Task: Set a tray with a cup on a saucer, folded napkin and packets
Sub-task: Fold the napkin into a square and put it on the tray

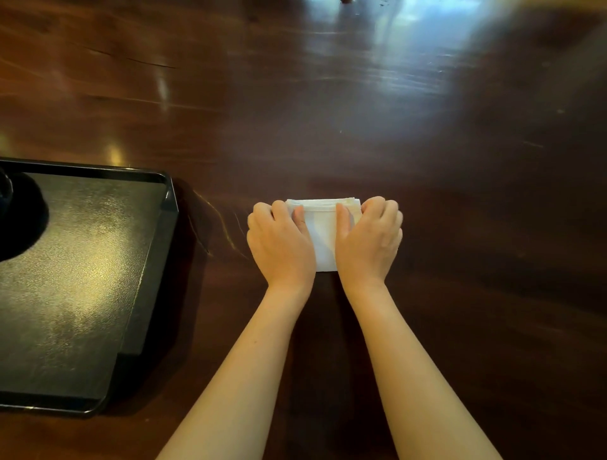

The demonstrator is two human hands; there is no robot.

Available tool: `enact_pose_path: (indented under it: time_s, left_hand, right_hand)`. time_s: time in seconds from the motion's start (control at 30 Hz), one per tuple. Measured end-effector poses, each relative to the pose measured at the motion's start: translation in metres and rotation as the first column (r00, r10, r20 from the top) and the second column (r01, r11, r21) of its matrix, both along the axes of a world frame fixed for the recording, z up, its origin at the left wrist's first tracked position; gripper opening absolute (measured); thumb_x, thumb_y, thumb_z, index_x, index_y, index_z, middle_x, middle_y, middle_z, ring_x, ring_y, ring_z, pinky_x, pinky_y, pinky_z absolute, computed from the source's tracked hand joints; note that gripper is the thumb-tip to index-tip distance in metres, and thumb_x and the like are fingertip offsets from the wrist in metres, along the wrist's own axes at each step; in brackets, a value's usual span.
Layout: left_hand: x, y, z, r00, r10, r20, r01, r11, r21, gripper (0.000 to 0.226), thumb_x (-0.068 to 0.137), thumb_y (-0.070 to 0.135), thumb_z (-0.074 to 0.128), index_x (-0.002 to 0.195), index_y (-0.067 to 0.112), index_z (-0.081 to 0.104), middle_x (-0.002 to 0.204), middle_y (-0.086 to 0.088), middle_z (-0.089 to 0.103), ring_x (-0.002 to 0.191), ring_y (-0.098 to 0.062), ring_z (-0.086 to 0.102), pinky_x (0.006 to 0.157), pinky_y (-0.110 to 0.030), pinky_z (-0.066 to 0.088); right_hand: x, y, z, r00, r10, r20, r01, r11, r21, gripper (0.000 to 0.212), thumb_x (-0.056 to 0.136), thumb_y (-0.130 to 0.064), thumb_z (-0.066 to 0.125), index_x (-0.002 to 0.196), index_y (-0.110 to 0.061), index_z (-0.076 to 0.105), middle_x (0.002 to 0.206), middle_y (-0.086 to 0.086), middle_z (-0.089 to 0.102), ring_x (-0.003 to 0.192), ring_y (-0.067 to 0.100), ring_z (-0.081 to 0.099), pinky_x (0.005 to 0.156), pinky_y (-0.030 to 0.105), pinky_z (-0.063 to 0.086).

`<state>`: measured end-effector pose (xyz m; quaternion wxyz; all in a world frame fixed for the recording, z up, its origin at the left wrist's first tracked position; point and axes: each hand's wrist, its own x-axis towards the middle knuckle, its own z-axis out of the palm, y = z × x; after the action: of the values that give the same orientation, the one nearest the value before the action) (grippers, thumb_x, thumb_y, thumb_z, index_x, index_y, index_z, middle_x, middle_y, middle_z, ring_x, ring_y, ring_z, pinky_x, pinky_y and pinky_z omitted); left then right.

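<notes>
A white folded napkin (323, 234) lies on the dark wooden table in the middle of the view. My left hand (279, 244) grips its left side and my right hand (371, 241) grips its right side, thumbs on top and fingers curled over the far edge. A black rectangular tray (157, 259) sits to the left, apart from my hands. At the tray's far left edge a dark round object (19, 216), possibly a saucer or cup, is partly cut off by the frame. No packets are visible.
The wooden table (460, 197) stretches far ahead and to the right, with bright window glare at the back. A small dark object (346, 1) shows at the very top edge.
</notes>
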<state>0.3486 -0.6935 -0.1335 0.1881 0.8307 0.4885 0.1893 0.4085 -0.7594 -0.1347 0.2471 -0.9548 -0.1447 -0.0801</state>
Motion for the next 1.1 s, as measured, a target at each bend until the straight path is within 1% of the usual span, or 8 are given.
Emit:
enact_pose_path:
  time_s: [0.1, 0.2, 0.3, 0.47, 0.73, 0.83, 0.97, 1.1]
  left_hand:
    - [0.002, 0.002, -0.006, 0.999, -0.02, -0.041, 0.022, 0.999, 0.044, 0.028, 0.09, 0.022, 0.052, 0.117, 0.014, 0.053, 0.117, -0.011, 0.054, 0.106, -0.03, 0.049, 0.085, -0.04, 0.038]
    - [0.004, 0.01, -0.01, 0.959, -0.255, -0.125, 0.264, 0.963, 0.059, 0.046, 0.092, 0.012, 0.044, 0.137, 0.024, 0.041, 0.147, -0.004, 0.039, 0.138, -0.023, 0.03, 0.11, -0.046, 0.02]
    - [0.002, 0.023, -0.013, 0.886, -0.431, -0.172, 0.445, 0.895, 0.046, 0.04, 0.098, 0.019, 0.035, 0.137, 0.024, 0.042, 0.151, -0.001, 0.034, 0.144, -0.018, 0.015, 0.116, -0.046, -0.002]
    - [0.0, 0.032, -0.014, 0.831, -0.455, -0.322, 0.499, 0.864, 0.067, 0.048, 0.099, 0.039, 0.02, 0.144, 0.023, 0.027, 0.155, 0.001, 0.025, 0.145, -0.02, 0.011, 0.115, -0.05, -0.002]
    - [-0.001, 0.036, 0.0, 0.78, -0.439, -0.447, 0.542, 0.831, 0.13, 0.054, 0.099, 0.037, 0.02, 0.148, 0.018, 0.008, 0.158, -0.005, 0.009, 0.146, -0.024, 0.003, 0.115, -0.051, -0.001]
    - [-0.016, 0.018, 0.002, 0.62, -0.642, -0.451, 0.763, 0.627, 0.156, 0.054, 0.098, 0.035, 0.019, 0.146, 0.011, 0.018, 0.155, -0.009, 0.02, 0.144, -0.025, 0.012, 0.116, -0.046, 0.007]
    - [-0.032, 0.028, -0.01, 0.544, -0.728, -0.417, 0.789, 0.613, -0.042, 0.067, 0.092, 0.057, 0.003, 0.145, 0.018, -0.01, 0.154, 0.003, -0.014, 0.141, -0.01, -0.02, 0.116, -0.03, -0.01]
    - [-0.031, 0.035, -0.015, 0.478, -0.764, -0.434, 0.831, 0.553, -0.057, 0.087, 0.083, 0.074, 0.011, 0.145, 0.019, -0.018, 0.152, 0.004, -0.024, 0.138, -0.009, -0.027, 0.114, -0.029, -0.016]
  right_hand:
    - [0.005, 0.002, -0.004, 0.985, 0.161, 0.06, -0.155, 0.983, -0.103, 0.037, 0.089, -0.018, 0.053, 0.125, -0.012, 0.05, 0.128, 0.009, 0.053, 0.117, 0.029, 0.049, 0.097, 0.044, 0.037]
    - [0.013, 0.0, -0.006, 0.902, 0.431, 0.007, -0.411, 0.865, -0.287, 0.045, 0.094, -0.02, 0.039, 0.139, -0.015, 0.039, 0.15, 0.004, 0.035, 0.141, 0.026, 0.026, 0.115, 0.049, 0.011]
    - [0.026, -0.009, -0.007, 0.841, 0.529, -0.117, -0.533, 0.769, -0.352, 0.053, 0.097, -0.038, 0.019, 0.146, -0.019, 0.026, 0.157, 0.001, 0.02, 0.146, 0.02, 0.006, 0.116, 0.046, -0.007]
    - [0.041, -0.016, -0.015, 0.783, 0.569, -0.249, -0.621, 0.731, -0.284, 0.055, 0.096, -0.046, 0.012, 0.148, -0.029, 0.003, 0.159, -0.006, 0.001, 0.145, 0.012, -0.01, 0.115, 0.039, -0.014]
    - [0.039, -0.014, -0.016, 0.779, 0.561, -0.279, -0.626, 0.724, -0.289, 0.059, 0.093, -0.049, 0.006, 0.148, -0.028, 0.002, 0.159, -0.006, -0.003, 0.144, 0.011, -0.013, 0.114, 0.04, -0.015]
    - [0.038, -0.014, -0.015, 0.781, 0.563, -0.27, -0.623, 0.725, -0.293, 0.06, 0.092, -0.045, 0.004, 0.148, -0.026, 0.001, 0.159, -0.004, -0.005, 0.145, 0.013, -0.013, 0.114, 0.041, -0.015]
    - [0.042, -0.015, -0.015, 0.761, 0.586, -0.279, -0.648, 0.708, -0.279, 0.055, 0.097, -0.042, 0.009, 0.148, -0.026, -0.001, 0.159, -0.005, -0.006, 0.145, 0.013, -0.013, 0.113, 0.041, -0.016]
    - [0.057, -0.025, -0.015, 0.74, 0.622, -0.257, -0.671, 0.656, -0.345, 0.054, 0.096, -0.044, 0.005, 0.148, -0.032, 0.0, 0.159, -0.011, -0.001, 0.145, 0.012, -0.011, 0.112, 0.043, -0.018]
